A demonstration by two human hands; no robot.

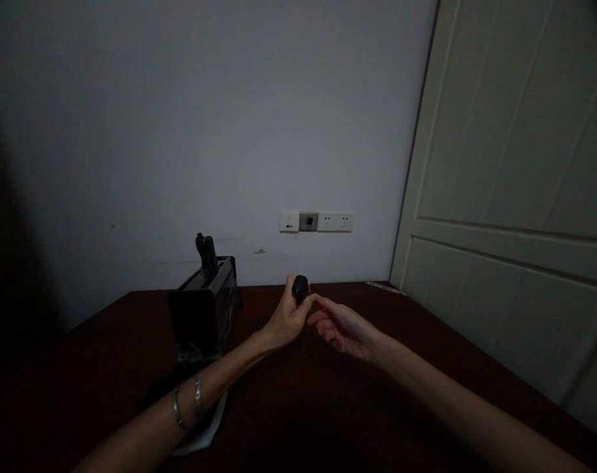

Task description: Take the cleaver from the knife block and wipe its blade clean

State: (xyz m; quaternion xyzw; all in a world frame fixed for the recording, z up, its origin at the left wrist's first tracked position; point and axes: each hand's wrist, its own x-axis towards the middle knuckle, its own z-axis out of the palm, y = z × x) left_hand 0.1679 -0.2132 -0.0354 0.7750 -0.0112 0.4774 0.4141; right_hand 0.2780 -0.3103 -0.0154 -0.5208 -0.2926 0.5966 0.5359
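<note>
My left hand (286, 318) is closed around a black handle (300, 288), whose rounded end sticks up above the thumb. Whatever the handle belongs to is hidden behind the hand. Just to the right, my right hand (342, 328) has its index finger stretched to the left thumb, the other fingers loosely bent and apart. I see nothing in it. A black box-shaped holder (200, 309) stands left of both hands, with black handles (207, 253) rising from its slots.
The hands are over a dark red tabletop (279, 407). A dark item with a pale edge (212, 430) lies partly under my left forearm. Sockets (334, 222) are on the wall behind. A pale panelled door (515, 197) borders the right side, near a thin strip (384, 287).
</note>
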